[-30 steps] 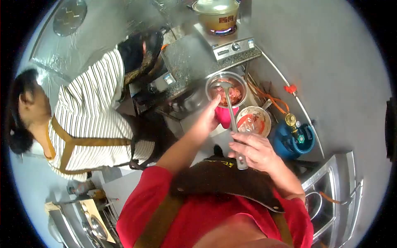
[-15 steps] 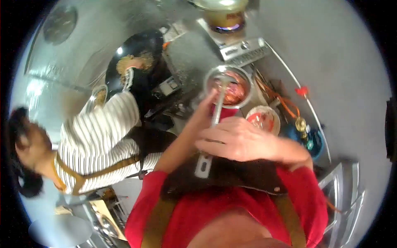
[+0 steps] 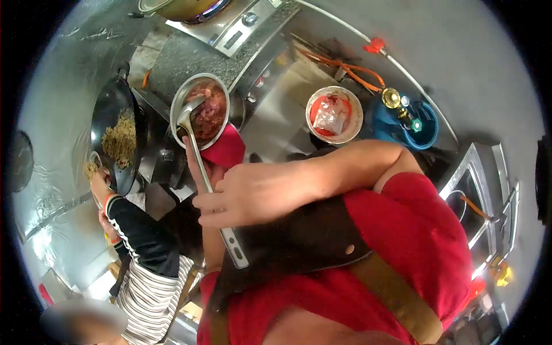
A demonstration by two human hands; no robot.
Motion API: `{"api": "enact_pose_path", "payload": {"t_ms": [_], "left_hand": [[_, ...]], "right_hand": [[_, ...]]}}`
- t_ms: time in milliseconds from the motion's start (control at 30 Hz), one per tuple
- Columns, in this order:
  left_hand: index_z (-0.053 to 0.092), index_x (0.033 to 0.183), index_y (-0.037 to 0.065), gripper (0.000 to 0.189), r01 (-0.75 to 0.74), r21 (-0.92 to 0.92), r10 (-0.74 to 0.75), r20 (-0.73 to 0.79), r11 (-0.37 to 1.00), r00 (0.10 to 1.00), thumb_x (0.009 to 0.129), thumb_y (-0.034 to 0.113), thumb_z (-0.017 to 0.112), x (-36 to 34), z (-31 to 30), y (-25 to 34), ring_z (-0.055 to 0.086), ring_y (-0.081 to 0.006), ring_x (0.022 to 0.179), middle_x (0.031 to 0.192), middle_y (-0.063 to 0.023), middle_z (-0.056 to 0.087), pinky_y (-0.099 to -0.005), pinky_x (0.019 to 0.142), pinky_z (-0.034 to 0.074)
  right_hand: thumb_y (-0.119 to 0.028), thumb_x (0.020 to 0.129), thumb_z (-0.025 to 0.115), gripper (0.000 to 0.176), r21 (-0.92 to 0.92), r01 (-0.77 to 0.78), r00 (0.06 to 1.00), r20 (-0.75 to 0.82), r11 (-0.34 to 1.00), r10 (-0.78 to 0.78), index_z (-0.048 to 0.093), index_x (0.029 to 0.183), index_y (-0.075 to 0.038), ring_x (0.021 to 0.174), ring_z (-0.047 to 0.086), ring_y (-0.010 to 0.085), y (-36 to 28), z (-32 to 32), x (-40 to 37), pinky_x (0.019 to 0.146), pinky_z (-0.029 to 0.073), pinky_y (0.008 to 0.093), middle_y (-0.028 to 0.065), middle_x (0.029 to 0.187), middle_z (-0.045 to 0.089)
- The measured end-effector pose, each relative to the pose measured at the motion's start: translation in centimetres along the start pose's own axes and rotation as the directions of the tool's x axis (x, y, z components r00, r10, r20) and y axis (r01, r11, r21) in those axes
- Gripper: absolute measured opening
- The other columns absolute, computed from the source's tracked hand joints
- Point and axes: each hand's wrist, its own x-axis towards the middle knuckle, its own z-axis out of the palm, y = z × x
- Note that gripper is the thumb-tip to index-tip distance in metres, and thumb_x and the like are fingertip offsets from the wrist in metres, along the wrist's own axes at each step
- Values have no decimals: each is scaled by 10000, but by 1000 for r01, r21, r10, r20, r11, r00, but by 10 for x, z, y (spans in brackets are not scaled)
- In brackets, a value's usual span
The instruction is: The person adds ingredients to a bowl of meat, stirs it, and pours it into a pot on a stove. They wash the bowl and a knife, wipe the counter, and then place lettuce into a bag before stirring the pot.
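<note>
My right hand [image 3: 253, 192] is closed around the handle of a long metal ladle [image 3: 198, 146], whose slotted handle end sticks out below the fist. The ladle's head rests inside a steel bowl [image 3: 225, 115] of raw-looking reddish meat pieces [image 3: 211, 109]. My left hand [image 3: 201, 167] grips the near side of the bowl, partly hidden by the ladle and my right hand. Beneath the bowl shows something red [image 3: 227, 148], perhaps a cloth; I cannot make it out fully. The bowl is held up near a black wok [image 3: 100, 115] containing brownish-green crumbly food [image 3: 119, 141].
A co-worker's hand [image 3: 100, 178] holds a small dish at the wok's edge. Behind the bowl, a pot [image 3: 184, 8] sits on a lit gas stove [image 3: 236, 31]. At right are a white bucket [image 3: 356, 118], a blue gas cylinder [image 3: 382, 123] with an orange hose, and a metal rack [image 3: 474, 167].
My view has turned, and the bowl and ladle now appear farther left, closer to the wok. The co-worker's arm has drawn back from the wok's middle to its near edge.
</note>
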Motion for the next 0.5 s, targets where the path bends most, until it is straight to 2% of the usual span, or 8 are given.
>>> {"api": "enact_pose_path", "payload": {"t_ms": [67, 167, 200, 333, 367, 400, 433, 500], "left_hand": [[471, 1260, 50, 547, 26, -15, -26, 21, 1000, 999, 925, 481, 436, 1, -5, 2, 576, -244, 1043, 1190, -107, 574, -387, 915, 465], [472, 1260, 51, 540, 54, -55, -52, 48, 997, 997, 929, 475, 429, -1, -11, 4, 574, -245, 1048, 1195, -109, 572, -388, 915, 464], [472, 1261, 51, 537, 54, -72, -50, 53, 996, 997, 931, 472, 427, -1, -12, 5, 574, -245, 1049, 1196, -110, 571, -388, 915, 464], [474, 1262, 51, 528, 16, -110, -4, 108, 994, 994, 937, 463, 418, 9, -13, 13, 571, -246, 1055, 1202, -113, 568, -389, 915, 463], [474, 1262, 51, 525, 7, -104, 7, 132, 995, 991, 939, 461, 415, 14, -15, 15, 570, -247, 1057, 1203, -114, 567, -389, 915, 462], [482, 1257, 50, 505, -10, -28, 15, 186, 1000, 982, 951, 442, 394, 18, -14, 20, 563, -263, 1074, 1215, -136, 555, -406, 909, 466], [483, 1252, 44, 495, -65, -117, 80, 126, 991, 989, 955, 428, 386, 19, -10, 15, 559, -279, 1081, 1216, -153, 550, -421, 903, 473], [399, 1315, 32, 536, -145, -130, 159, 104, 981, 982, 948, 422, 412, 29, -3, 17, 505, -293, 1160, 1294, -155, 488, -452, 971, 424]], "right_hand": [[-77, 762, 548, 346, -32, -27, 999, 36, 999, 28, 499, 1100, -14, 643, 566, 281, 0, 0, 0, 521, 472, 360, 151, 1079, 510], [-120, 796, 490, 339, 30, -78, 997, -8, 996, 78, 499, 1122, -28, 724, 596, 315, 1, 1, 7, 579, 503, 408, 181, 1095, 503], [-105, 792, 492, 361, 8, -135, 986, 98, 991, 134, 495, 1147, -39, 831, 609, 328, 1, -8, 8, 661, 526, 402, 192, 1179, 492], [-81, 776, 509, 367, 72, -163, 986, 41, 984, 160, 524, 1141, -57, 935, 611, 305, 17, -23, 6, 741, 531, 367, 164, 1211, 499], [-93, 780, 523, 349, 36, -140, 990, 15, 989, 140, 536, 1127, -68, 935, 613, 295, 23, -32, 9, 738, 532, 366, 141, 1226, 499], [-93, 789, 528, 332, -80, -156, 988, -13, 984, 156, 543, 1121, -79, 933, 613, 286, 31, -42, 10, 737, 533, 363, 122, 1209, 519], [-93, 799, 533, 316, -197, -177, 984, -48, 964, 170, 550, 1115, -91, 931, 613, 277, 40, -53, 12, 736, 535, 360, 104, 1191, 539], [-118, 822, 551, 206, -361, -220, 965, -217, 906, 147, 608, 1019, -98, 865, 622, 276, 89, -78, 15, 709, 531, 362, 94, 1034, 613]]}}
